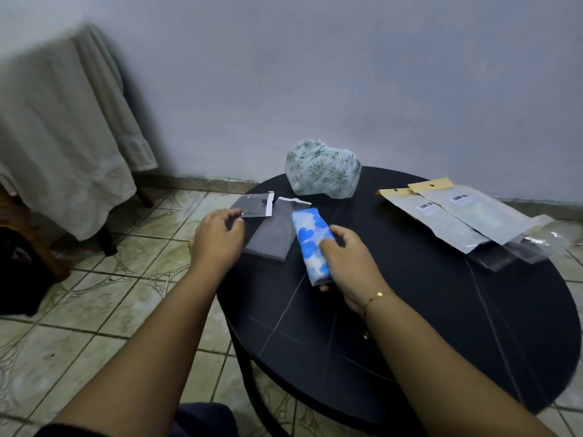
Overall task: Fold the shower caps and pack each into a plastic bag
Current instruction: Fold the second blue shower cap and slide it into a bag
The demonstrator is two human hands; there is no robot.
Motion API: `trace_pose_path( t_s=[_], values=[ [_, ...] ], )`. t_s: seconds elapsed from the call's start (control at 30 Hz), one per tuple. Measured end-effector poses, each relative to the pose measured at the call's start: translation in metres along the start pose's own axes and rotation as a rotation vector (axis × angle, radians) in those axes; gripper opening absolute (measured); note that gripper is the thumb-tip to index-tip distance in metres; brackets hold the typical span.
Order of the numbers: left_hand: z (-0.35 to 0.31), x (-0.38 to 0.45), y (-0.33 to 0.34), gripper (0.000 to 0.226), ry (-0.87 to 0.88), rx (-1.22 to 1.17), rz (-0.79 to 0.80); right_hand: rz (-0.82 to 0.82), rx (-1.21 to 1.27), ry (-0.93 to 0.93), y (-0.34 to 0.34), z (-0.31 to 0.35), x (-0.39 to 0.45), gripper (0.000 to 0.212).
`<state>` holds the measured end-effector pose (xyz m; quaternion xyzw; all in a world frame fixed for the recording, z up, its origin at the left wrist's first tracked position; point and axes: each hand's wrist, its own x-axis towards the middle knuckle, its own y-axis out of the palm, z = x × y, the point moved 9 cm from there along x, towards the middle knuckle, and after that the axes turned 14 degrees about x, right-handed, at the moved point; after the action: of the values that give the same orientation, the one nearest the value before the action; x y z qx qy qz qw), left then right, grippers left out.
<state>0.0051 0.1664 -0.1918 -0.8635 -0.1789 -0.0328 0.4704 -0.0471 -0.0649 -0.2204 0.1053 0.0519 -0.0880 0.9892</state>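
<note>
While you look down, these lie before you, largest first:

Table (441, 326): round and dark; its left edge curves just beyond your left hand, its far edge sits close to the wall, and the broad near half of the top is bare.

Floor (94, 310): tiled, showing to the left of the table, with a draped chair (63, 137) well apart at far left.

Packs (457, 216): two flat sealed packs with tan headers, overlapping at the right rim, with crumpled clear plastic (536, 244) beside them reaching the edge.

Green cap (321, 168): unfolded and puffed up at the table's far edge.

Blue cap (310, 244): folded into a narrow strip, lying near the table's middle-left, its far end touching the grey bag.

Grey bag (273, 234): flat on the top, just left of the blue cap, near the left edge.

Clear bag (255, 206): at the left rim, partly past the edge, white strip on its right side.

Right hand (350, 263): fingers curled round the blue cap's near half, grasping it.

Left hand (217, 239): thumb and fingertips pinching the clear bag's near corner.
</note>
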Motion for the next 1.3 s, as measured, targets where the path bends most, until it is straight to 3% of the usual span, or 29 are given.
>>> trace_pose_path(
  t_s=[0.17,0.33,0.43,0.57,0.7,0.9,1.03,1.17,1.3],
  values=[
    [0.041,0.026,0.008,0.040,-0.271,-0.158,0.012,0.085,0.002,0.029,0.050,0.007,0.044,0.022],
    [0.077,0.039,0.024,0.049,-0.557,-0.586,0.004,0.144,-0.002,0.102,0.081,0.002,0.070,0.021],
    [0.080,0.054,0.042,0.050,-0.546,-0.757,0.096,0.147,-0.013,0.128,0.089,-0.002,0.082,0.016],
    [0.082,0.066,0.058,0.046,-0.537,-0.828,0.172,0.155,-0.038,0.146,0.094,-0.009,0.095,0.026],
    [0.086,0.073,0.054,0.035,-0.568,-0.913,0.049,0.163,-0.046,0.150,0.096,-0.012,0.098,0.027],
    [0.055,0.070,0.022,0.037,-0.429,-0.990,-0.141,0.152,0.031,0.118,0.090,0.000,0.084,0.017],
    [0.016,0.045,0.009,0.037,-0.356,-1.065,-0.157,0.122,0.132,0.086,0.077,0.008,0.064,0.034],
    [-0.015,0.015,0.004,0.039,-0.313,-1.117,-0.140,0.125,0.309,0.039,0.063,0.024,0.034,0.029],
    [-0.053,-0.029,0.014,0.030,-0.358,-1.365,-0.029,0.116,0.506,0.023,0.041,0.039,-0.005,0.013]
  ],
)
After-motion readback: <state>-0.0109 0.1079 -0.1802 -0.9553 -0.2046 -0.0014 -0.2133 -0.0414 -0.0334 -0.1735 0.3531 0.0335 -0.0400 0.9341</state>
